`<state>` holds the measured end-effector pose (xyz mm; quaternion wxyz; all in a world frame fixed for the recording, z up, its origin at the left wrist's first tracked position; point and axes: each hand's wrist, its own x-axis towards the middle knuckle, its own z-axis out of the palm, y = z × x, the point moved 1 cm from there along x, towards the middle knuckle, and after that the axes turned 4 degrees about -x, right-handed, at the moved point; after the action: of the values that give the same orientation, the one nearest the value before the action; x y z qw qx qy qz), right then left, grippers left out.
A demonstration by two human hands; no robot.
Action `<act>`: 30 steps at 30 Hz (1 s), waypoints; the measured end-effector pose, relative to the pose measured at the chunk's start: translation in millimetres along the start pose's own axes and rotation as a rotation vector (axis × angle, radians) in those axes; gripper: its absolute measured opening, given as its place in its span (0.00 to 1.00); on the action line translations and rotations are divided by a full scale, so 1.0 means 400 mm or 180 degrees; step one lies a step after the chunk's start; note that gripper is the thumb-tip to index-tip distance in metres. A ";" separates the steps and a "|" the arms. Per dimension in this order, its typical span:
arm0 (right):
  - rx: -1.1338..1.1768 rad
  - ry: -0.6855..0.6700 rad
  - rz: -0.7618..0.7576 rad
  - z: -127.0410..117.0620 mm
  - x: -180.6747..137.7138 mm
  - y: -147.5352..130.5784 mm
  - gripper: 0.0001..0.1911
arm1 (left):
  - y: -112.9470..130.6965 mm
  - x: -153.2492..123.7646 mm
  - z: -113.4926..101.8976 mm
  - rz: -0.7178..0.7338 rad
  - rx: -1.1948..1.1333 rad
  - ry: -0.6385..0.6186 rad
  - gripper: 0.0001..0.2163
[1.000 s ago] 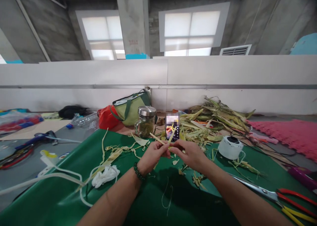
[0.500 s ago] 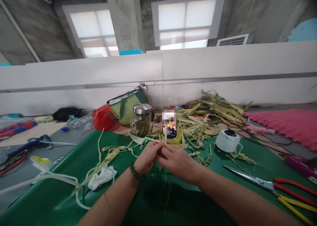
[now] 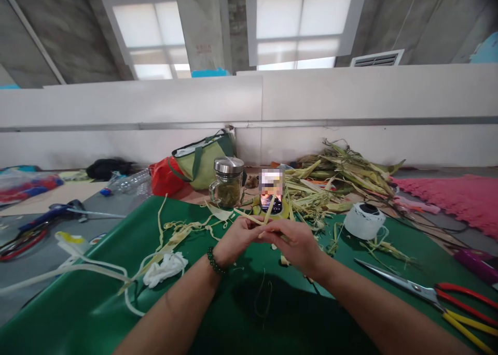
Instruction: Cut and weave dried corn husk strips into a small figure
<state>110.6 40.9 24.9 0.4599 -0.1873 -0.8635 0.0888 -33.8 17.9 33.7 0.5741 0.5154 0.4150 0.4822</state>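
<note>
Pale corn husk strips (image 3: 269, 210) cross between the fingers of both my hands, above the middle of the green mat. My left hand (image 3: 238, 237), with a dark green bead bracelet at the wrist, pinches them from the left. From the right, my right hand (image 3: 298, 243) has its fingers closed on the same strips, the fingertips of the two hands meeting. Just behind the hands a lit phone (image 3: 271, 194) stands upright in a yellow holder (image 3: 285, 210). Fingers hide part of the strips.
A lidded glass jar (image 3: 228, 184) stands behind my left hand, a heap of corn husks (image 3: 346, 168) at back right. On the right are a white thread spool (image 3: 364, 222) and large scissors (image 3: 420, 290). White cord and cloth (image 3: 165, 269) lie left on the green mat (image 3: 218, 318).
The view has tilted down a little and turned slightly left. The husk strips have changed angle between my fingers, and my right hand has turned a bit. Both hands keep their hold.
</note>
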 end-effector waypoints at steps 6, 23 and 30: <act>0.0229 -0.0173 0.0512 -0.024 0.015 0.017 0.05 | -0.003 -0.010 0.005 -0.0272 -0.0253 -0.0309 0.17; -0.0708 -0.0303 -0.0734 -0.040 0.014 -0.030 0.07 | -0.010 -0.008 -0.002 -0.0006 -0.0800 0.0213 0.14; -0.0546 0.0075 -0.0133 -0.053 0.015 -0.016 0.11 | -0.009 -0.006 0.000 0.0197 0.0448 0.0042 0.13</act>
<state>123.5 37.0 43.5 0.4540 -0.2089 -0.8662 0.0026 -33.8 15.6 30.2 0.5185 0.5639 0.4356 0.4726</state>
